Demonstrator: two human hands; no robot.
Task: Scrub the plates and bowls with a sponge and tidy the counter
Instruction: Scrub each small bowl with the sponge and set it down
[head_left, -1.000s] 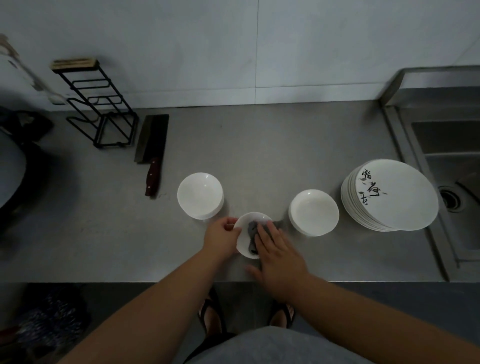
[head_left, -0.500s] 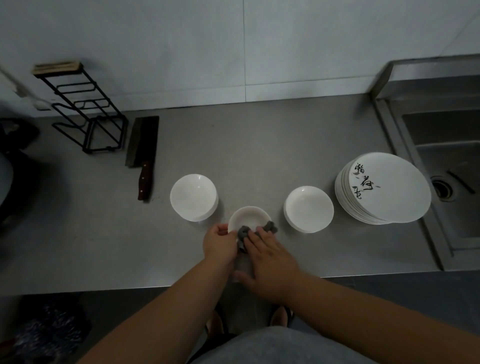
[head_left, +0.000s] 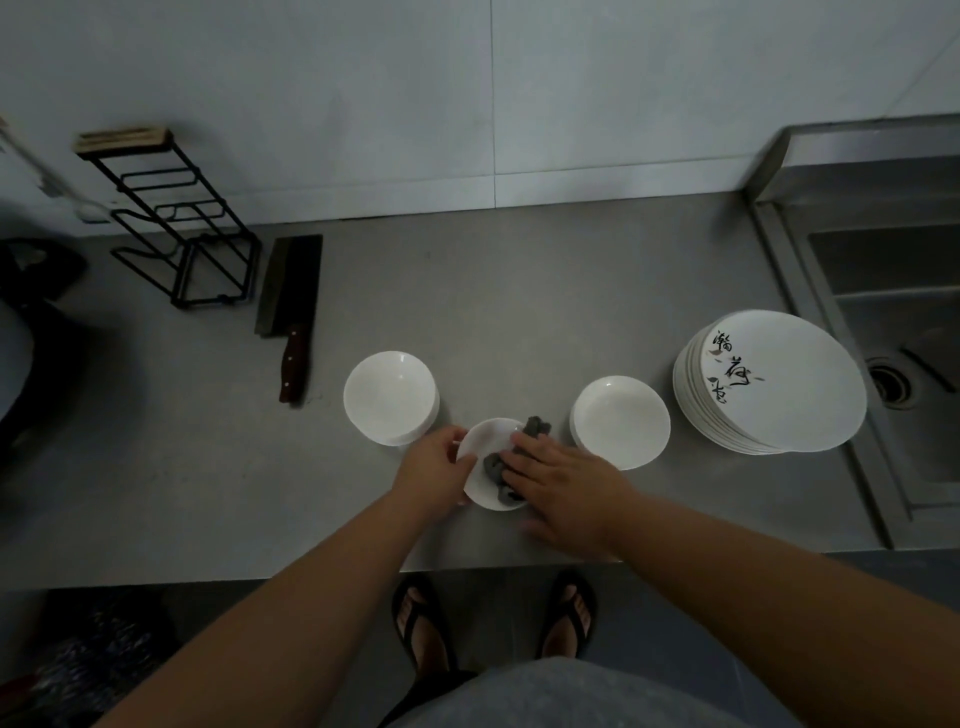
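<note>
- View from above of a grey counter (head_left: 519, 291) against a pale tiled wall, with a person's two bare forearms reaching in from the bottom.
- A small bowl (head_left: 488, 439), white, sits near the front edge of the counter, in the middle of the view, between the two hands.
- The left hand (head_left: 434, 467) grips the bowl's left rim, its fingers curled round the edge.
- The right hand (head_left: 566, 483) lies flat over the bowl's right side. Its fingers are stretched out and close together, pressing a dark grey sponge (head_left: 535, 427) into the bowl; the thumb sticks out on the near side.
- The sponge pokes out beyond the fingertips at the bowl's far rim and shows again under the fingers inside the bowl.
- A stack of bowls (head_left: 389, 397), white, stands just beside the small bowl on the far left.
- A second stack of bowls (head_left: 621, 421) stands just beside it on the right.
- Further right, a stack of plates (head_left: 779, 379), white, the top one marked with dark brush-style characters, sits next to the sink (head_left: 883, 312).
- A cleaver (head_left: 291, 306) with a dark wooden handle lies flat at the back left, beside a black wire rack (head_left: 176, 228).
- Below the counter edge, two feet in flip-flops (head_left: 423, 623) are visible on the floor.
</note>
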